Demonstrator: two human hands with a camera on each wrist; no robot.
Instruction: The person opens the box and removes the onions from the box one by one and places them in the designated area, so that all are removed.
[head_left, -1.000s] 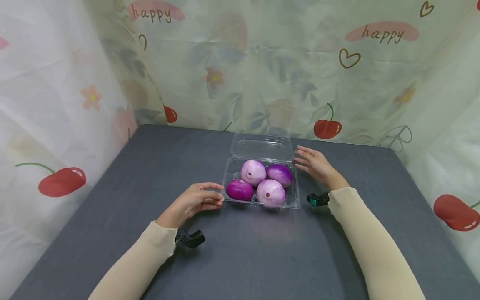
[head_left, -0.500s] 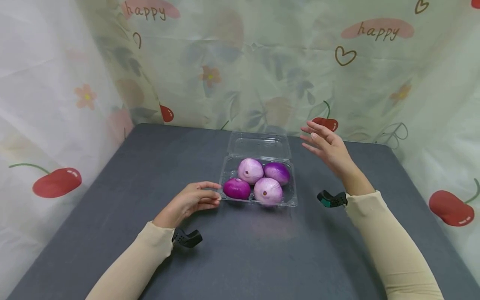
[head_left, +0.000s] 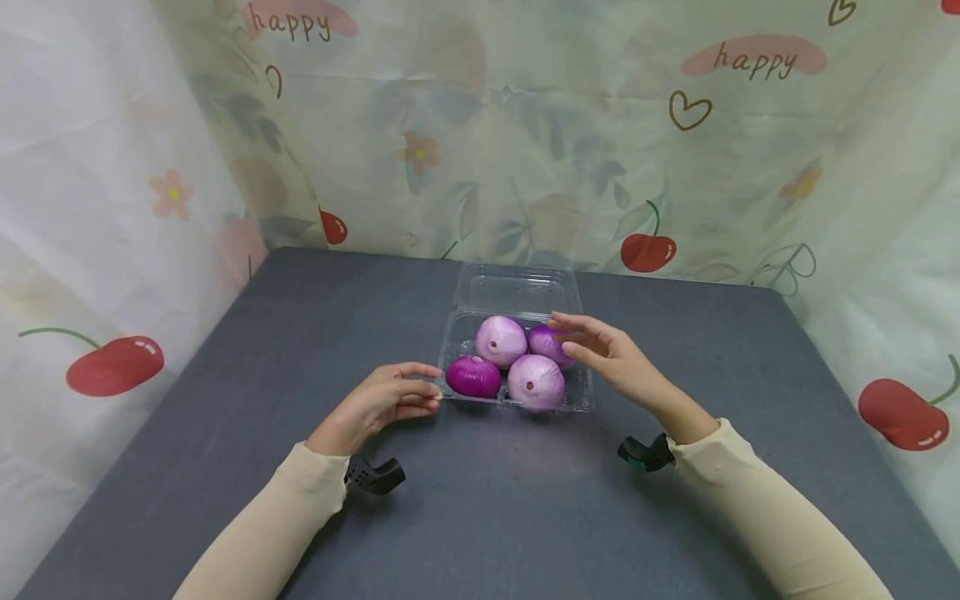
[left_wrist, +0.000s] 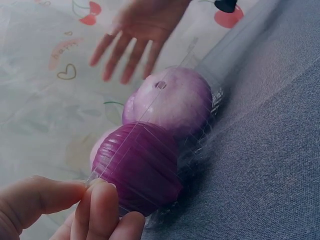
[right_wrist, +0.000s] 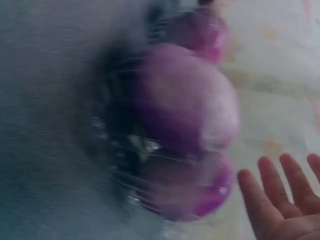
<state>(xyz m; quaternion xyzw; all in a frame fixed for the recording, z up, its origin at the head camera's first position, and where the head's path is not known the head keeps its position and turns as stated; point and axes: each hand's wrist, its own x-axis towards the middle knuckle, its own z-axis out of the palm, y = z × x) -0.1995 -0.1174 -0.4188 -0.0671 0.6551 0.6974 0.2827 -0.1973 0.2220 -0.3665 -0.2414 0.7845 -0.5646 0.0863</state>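
A clear plastic clamshell box (head_left: 581, 398) stands on the table with its lid (head_left: 517, 289) folded back. Inside sit several peeled red onions: a dark purple onion (head_left: 473, 378) at front left, a pale onion (head_left: 537, 383) at front right, another pale onion (head_left: 500, 340) behind, and a purple onion (head_left: 542, 342) at back right. My left hand (head_left: 381, 406) pinches the box's front left rim between thumb and fingers, as the left wrist view confirms. With fingers extended, my right hand (head_left: 617, 360) is over the box's right side, partly covering the back right onion and holding nothing.
The dark grey table (head_left: 480, 517) reaches back to a printed curtain (head_left: 525, 150) with cherries and flowers, which also hangs on both sides. Black wrist cameras, one at the left wrist (head_left: 377, 477) and one at the right wrist (head_left: 645, 454), jut inward from the cuffs.
My right hand first lifted away from beside the box, up and to the right, then came down and left over the back right onion. My left hand keeps its pinch on the rim.
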